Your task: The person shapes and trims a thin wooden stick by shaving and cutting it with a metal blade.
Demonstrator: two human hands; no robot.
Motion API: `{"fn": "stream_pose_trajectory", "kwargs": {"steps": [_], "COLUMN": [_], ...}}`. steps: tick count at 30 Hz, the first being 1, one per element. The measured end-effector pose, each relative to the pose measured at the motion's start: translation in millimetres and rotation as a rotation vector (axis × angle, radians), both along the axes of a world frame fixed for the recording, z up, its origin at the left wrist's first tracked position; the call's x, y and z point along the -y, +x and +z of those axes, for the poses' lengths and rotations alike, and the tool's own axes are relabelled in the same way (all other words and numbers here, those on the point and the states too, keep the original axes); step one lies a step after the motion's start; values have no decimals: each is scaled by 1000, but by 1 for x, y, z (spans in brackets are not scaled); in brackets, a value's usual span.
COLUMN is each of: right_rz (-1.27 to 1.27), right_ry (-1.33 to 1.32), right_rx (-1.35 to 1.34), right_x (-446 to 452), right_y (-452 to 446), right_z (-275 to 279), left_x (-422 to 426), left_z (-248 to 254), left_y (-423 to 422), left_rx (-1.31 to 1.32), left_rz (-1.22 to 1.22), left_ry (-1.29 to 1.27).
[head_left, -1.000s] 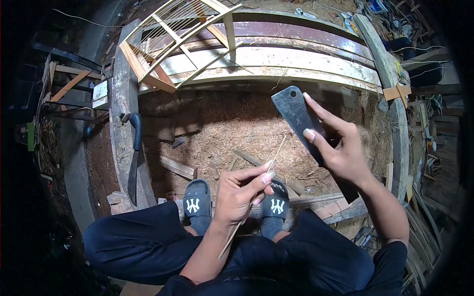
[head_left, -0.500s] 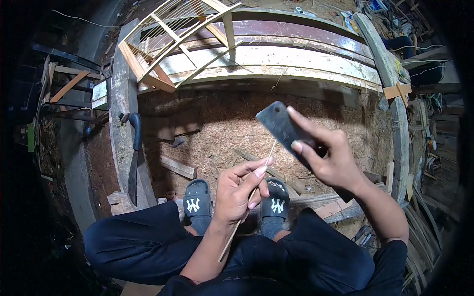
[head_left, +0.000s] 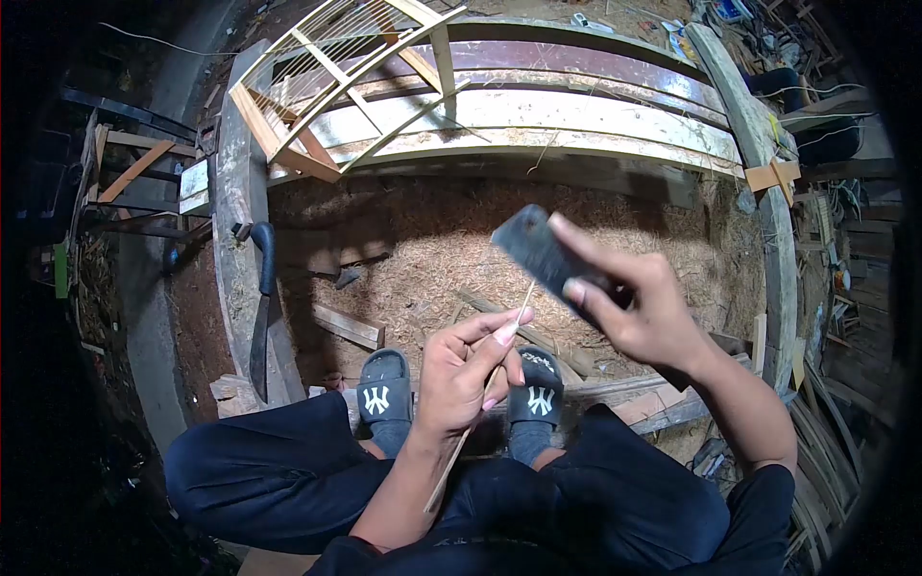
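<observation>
My left hand (head_left: pixel 468 372) is closed around a thin pale wooden stick (head_left: pixel 448 470), pinched between thumb and fingertips. The stick slants up from near my lap, and its upper tip meets the lower edge of a dark, flat rectangular blade (head_left: pixel 544 252). My right hand (head_left: pixel 634 305) grips this blade, with the thumb on its face and the index finger along its upper edge. A hole shows near the blade's far corner. Motion blurs the blade a little, and its rear end is hidden behind my hand.
A slatted wooden frame (head_left: pixel 357 94) rests on the planks (head_left: pixel 595 128) ahead. On the left beam (head_left: pixel 240 326) lies a dark-handled machete (head_left: pixel 261 317). Wood shavings (head_left: pixel 432 230) and offcuts cover the ground, and wooden strips (head_left: pixel 826 480) are piled at right.
My right hand and the blade have shifted slightly left, with the blade's far end a little lower. My left hand and the stick have stayed nearly still.
</observation>
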State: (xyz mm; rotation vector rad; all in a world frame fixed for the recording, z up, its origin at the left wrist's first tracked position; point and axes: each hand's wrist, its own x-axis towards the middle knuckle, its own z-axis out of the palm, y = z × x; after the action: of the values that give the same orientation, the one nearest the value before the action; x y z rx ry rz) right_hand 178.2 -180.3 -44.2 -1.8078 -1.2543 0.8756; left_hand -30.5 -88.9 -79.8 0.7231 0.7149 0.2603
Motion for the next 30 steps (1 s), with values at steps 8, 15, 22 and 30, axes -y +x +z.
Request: {"fn": "stream_pose_trajectory", "kwargs": {"steps": [8,15,22,30], "right_rz": [6,89,-32,73], "right_ry": [46,144,-13,37], "right_rx": [25,84,-16,11], "right_x": [3,4,3,6], "right_y": [0,-3,-1,-1], "right_z": [2,-6,7,-2], "left_x": [2,0,-4,-5], "left_z": [3,-3,5,0], "left_y": [2,-2,-2,-4], "left_rx": [-50,-15,-4,22], "left_rz": [17,9,-40,-76], "left_ry": [37,12,19,17]}}
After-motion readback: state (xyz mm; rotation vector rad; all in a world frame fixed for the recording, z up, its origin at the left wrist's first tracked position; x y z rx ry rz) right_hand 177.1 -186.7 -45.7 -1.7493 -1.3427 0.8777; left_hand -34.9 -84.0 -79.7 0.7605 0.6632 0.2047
